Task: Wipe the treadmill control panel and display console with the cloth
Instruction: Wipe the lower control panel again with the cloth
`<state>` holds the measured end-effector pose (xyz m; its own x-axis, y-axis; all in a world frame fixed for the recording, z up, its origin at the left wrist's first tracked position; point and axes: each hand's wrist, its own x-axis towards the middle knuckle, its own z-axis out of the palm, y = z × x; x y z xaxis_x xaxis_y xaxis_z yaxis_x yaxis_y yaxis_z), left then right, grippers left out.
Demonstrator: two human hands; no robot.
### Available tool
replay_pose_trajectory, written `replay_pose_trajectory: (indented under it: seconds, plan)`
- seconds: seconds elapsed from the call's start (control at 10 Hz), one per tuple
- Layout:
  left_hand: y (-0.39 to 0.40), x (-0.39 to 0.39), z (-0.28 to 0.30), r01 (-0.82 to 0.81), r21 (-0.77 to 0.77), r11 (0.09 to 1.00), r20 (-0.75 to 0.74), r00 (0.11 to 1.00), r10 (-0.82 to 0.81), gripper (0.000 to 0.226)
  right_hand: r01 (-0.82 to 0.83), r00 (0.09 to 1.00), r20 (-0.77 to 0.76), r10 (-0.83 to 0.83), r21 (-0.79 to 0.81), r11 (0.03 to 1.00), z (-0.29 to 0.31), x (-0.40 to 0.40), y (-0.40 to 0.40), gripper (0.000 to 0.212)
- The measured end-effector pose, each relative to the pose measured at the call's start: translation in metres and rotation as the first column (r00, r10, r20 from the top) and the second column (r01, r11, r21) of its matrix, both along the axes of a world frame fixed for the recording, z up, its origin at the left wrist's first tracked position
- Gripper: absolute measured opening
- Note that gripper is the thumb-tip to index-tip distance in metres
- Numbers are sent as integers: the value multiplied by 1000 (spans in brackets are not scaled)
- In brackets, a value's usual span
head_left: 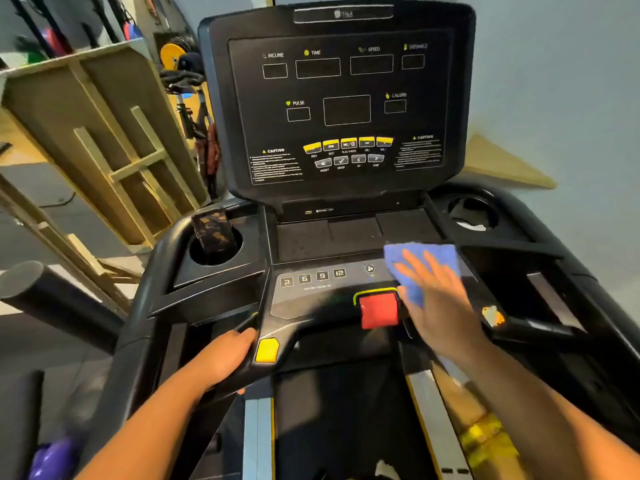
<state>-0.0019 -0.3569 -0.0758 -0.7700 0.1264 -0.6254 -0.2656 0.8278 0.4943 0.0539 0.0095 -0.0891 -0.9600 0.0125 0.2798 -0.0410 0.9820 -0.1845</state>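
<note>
The left hand (225, 358) grips the handlebar (242, 372), fingers closed round it. On the control panel (311, 296), right of the red stop button (379, 310), the right hand (440, 306) presses the blue cloth (412, 261) flat, fingers spread. The display console (346, 98) above probably awaits wiping.
</note>
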Motion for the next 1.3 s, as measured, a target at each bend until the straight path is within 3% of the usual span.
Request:
replay_pose_trajectory:
  seconds: [0.1, 0.2, 0.3, 0.4, 0.5, 0.6, 0.7, 0.8, 0.9, 1.0, 1.1, 1.2, 1.3]
  plan:
    - [0, -3, -3, 29, -42, 999, -23, 999, -30, 49, 329, 944, 33, -328, -118, 937, 4, 11, 34, 60]
    - [-1, 0, 0, 100, -94, 990, -55, 993, -106, 33, 416, 907, -31, -419, -79, 906, 5, 6, 2, 60]
    - [1, 2, 3, 123, -121, 985, -65, 989, -132, 19, 114, 991, -60, -119, -76, 991, -4, 2, -32, 54]
    - [0, -2, 3, 140, -199, 970, 12, 990, -141, 28, -68, 994, -85, 68, 1, 998, -6, 5, -17, 49]
    - [-30, -35, -72, -38, -103, 994, -7, 999, 38, 52, 203, 977, -68, -203, -6, 979, -9, 25, 17, 53]
    - [-43, -47, -107, 6, -60, 998, -33, 999, -8, 56, 411, 901, -113, -420, -96, 907, -15, 57, 33, 52]
    - [-43, -44, -103, -25, -76, 997, -21, 1000, 24, 56, 510, 848, -140, -512, -52, 859, -22, 63, 15, 55]
    - [-32, -35, -83, -61, -42, 997, -31, 998, 60, 56, 529, 827, -135, -545, -139, 837, -15, 32, -7, 58]
    - [-21, -24, -57, -97, -36, 995, -10, 995, 97, 55, 252, 951, -143, -273, -154, 956, -10, 1, -20, 53]
    - [-25, -26, -61, -147, -42, 988, 6, 989, 147, 57, -25, 991, -131, 21, -30, 999, -8, 6, -9, 50]
    - [-24, -25, -56, -192, 48, 980, 34, 981, 190, 57, 65, 992, -107, -69, -38, 997, -12, 39, 17, 52]
    - [-1, -5, -13, -130, 60, 990, 22, 991, 128, 47, 331, 931, -117, -346, -129, 935, -16, 57, 25, 61]
    - [1, 1, -5, -67, 28, 997, 10, 998, 67, 45, 531, 835, -94, -543, -121, 838, -11, 27, 2, 54]
